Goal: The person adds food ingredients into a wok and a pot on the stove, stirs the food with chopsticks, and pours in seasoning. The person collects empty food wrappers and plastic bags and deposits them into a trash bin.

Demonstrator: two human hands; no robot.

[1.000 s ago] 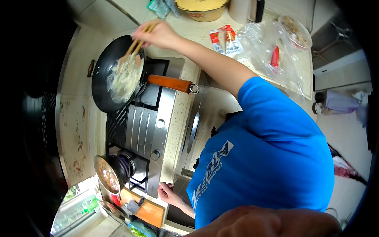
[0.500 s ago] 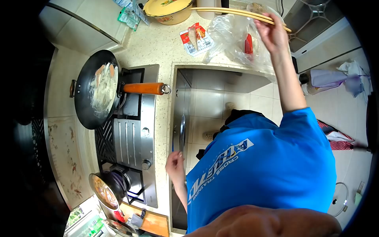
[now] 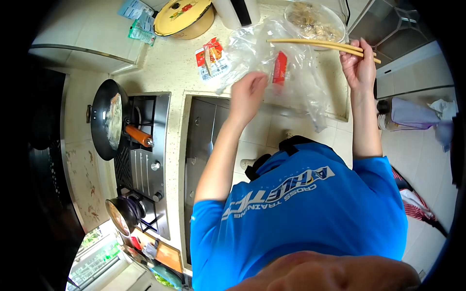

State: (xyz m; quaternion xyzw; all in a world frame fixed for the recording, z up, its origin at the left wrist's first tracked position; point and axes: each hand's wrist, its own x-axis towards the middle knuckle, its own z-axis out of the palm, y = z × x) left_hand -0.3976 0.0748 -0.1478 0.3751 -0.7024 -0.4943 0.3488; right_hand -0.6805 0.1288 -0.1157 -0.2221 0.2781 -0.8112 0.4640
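A pair of long wooden chopsticks [image 3: 310, 42] is gripped in my right hand [image 3: 359, 65], its tips pointing left above the counter. Below them spreads a clear plastic bag [image 3: 303, 82] with a red-wrapped packet [image 3: 280, 70] in or under it. My left hand [image 3: 248, 94] is over the counter's front edge, by the bag's near left side. Its fingers are curled; whether they touch the bag or hold anything is hidden. Behind the chopsticks stands a clear bowl of pale food pieces [image 3: 313, 22]. A red and white food packet [image 3: 211, 58] lies left of the bag.
At the left, a black wok [image 3: 99, 123] of pale noodles sits on the gas stove [image 3: 143, 167], its wooden handle [image 3: 139, 136] toward me. A smaller pan [image 3: 121, 216] occupies the nearer burner. A yellow lidded enamel pot [image 3: 187, 19] stands at the back by a white container [image 3: 235, 12].
My left hand has risen from beside the stove counter to the bag's near edge. The chopsticks stay in my right hand. The view has shifted, bringing the bowl further into sight.
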